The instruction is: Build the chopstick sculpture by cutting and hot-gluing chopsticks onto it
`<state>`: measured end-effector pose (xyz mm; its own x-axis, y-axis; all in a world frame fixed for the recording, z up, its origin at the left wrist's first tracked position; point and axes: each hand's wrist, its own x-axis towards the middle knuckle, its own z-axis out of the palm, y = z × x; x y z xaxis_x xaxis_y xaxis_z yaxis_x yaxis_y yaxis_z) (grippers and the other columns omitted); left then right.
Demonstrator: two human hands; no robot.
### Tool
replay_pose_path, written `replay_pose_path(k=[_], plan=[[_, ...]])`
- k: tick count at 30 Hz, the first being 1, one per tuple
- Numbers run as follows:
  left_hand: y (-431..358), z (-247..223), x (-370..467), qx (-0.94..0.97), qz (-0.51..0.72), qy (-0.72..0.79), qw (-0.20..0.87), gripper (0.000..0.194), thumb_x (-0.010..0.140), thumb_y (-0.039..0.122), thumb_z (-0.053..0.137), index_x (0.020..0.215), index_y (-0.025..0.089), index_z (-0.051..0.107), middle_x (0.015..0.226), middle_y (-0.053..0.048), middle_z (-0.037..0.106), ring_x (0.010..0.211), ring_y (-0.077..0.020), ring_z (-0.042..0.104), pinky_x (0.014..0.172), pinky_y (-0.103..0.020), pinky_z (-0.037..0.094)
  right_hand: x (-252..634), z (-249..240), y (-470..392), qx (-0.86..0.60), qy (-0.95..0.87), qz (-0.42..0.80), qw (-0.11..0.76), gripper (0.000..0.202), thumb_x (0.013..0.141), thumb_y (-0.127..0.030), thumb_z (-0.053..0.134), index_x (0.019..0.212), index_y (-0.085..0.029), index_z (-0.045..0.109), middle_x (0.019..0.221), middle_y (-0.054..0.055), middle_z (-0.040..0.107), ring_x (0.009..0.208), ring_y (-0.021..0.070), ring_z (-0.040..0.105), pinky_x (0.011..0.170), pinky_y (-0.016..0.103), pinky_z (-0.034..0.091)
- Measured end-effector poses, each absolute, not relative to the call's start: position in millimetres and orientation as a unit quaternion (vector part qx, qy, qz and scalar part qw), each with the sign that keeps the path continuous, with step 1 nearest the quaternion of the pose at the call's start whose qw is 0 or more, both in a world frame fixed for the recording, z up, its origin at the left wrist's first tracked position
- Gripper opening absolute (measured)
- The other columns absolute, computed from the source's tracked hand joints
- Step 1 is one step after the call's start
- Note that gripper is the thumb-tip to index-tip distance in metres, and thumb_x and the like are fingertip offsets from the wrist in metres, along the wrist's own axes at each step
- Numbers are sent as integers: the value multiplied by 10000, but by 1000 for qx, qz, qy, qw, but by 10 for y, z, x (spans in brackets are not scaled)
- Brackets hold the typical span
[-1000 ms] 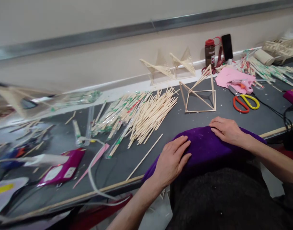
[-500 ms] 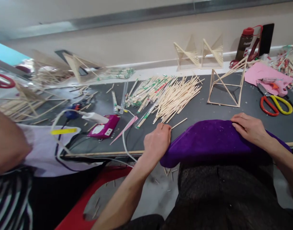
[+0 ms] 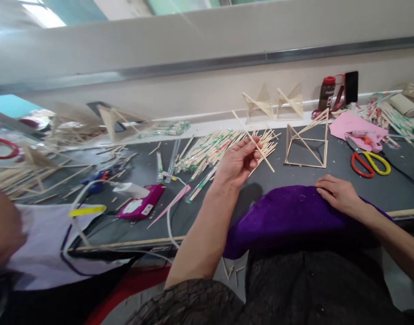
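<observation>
My left hand point(image 3: 239, 160) is raised over the grey table, its fingers closed around a thin wooden chopstick point(image 3: 241, 121) that slants down to the right. Behind it lies a pile of loose wooden chopsticks point(image 3: 268, 149), partly hidden by the hand. A purple cloth point(image 3: 288, 212) drapes over the table's front edge and my lap. My right hand point(image 3: 337, 192) rests at the cloth's upper edge, fingers bent and pinching it. Just beyond the right hand stands an open stick frame point(image 3: 306, 149) glued from chopsticks.
Red and yellow scissors point(image 3: 370, 163) and a pink sheet point(image 3: 354, 126) lie to the right. A bottle point(image 3: 327, 94) stands by the wall, near two twisted stick models point(image 3: 290, 104). Wrapped chopsticks point(image 3: 207, 151) and a magenta power box point(image 3: 141, 203) with cables lie left. Another person's arm point(image 3: 4, 225) is at far left.
My left hand has left the cloth's edge and risen forward and right, lifting the chopstick upright over the pile. My right hand stays at the cloth. The view has tilted up slightly.
</observation>
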<state>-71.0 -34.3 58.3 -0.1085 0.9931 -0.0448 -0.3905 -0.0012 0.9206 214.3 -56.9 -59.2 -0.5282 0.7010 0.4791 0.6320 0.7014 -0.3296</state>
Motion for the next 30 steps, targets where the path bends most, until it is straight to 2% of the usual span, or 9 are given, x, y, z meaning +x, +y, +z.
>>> replay_pose_path(k=[3,7,10,13,16,19,21,25,30], plan=[[-379,550,-486,370,576,407,604,55,801,74,649,788,121,674,669,4,634,482,-27,537,344,-97,361,2050,-398,-573,-343,-854,92,380,198,951,-220,528,1006,-200,718,942,57,742,840,158,720,751,279,589],[-435,494,-210,356,527,395,663,38,806,91,659,789,125,659,685,2,631,475,-20,528,335,-77,359,1857,-130,-581,-261,-847,2,463,316,921,-177,570,1229,-208,635,1107,94,715,815,130,704,656,229,574],[-478,424,-68,323,495,373,715,39,805,96,659,786,128,647,664,11,610,453,-13,507,332,-65,360,1754,-25,-565,-177,-859,-101,470,286,907,-113,572,1157,-220,659,1000,45,729,793,118,692,655,217,560],[-507,336,-4,308,476,360,740,33,788,120,682,786,131,651,625,24,591,437,-15,498,334,-68,367,1737,23,-570,-130,-850,-134,493,228,894,-73,583,1073,-188,665,934,41,730,783,116,685,679,218,563],[-531,269,-22,360,464,354,728,111,772,229,724,799,133,676,635,13,625,434,-31,515,342,-100,386,1810,112,-596,-152,-836,-65,524,234,898,-74,590,1076,-205,669,929,41,713,801,111,677,686,215,567],[-533,263,-127,434,434,386,689,226,713,327,780,794,139,684,676,-8,671,481,-73,577,353,-143,395,1937,286,-551,-230,-795,19,561,204,933,-162,584,1070,-269,691,949,32,686,804,117,669,665,244,572],[-479,294,-239,466,446,429,632,261,670,332,807,811,149,685,710,-14,691,525,-90,608,380,-155,402,2016,417,-438,-275,-739,83,610,152,961,-273,571,1026,-270,708,916,23,679,707,105,653,588,245,547],[-133,337,-461,500,515,492,493,266,641,306,792,829,154,682,756,-13,686,581,-92,615,448,-171,414,2096,580,-80,-326,-629,212,673,285,927,-499,585,939,-238,699,767,3,638,543,78,582,418,209,416],[467,161,-543,543,481,557,404,224,636,264,726,829,160,681,726,-12,649,589,-101,585,468,-200,392,2111,515,273,-341,-550,295,703,301,889,-527,617,888,-228,652,731,-1,618,526,80,565,365,203,345]])
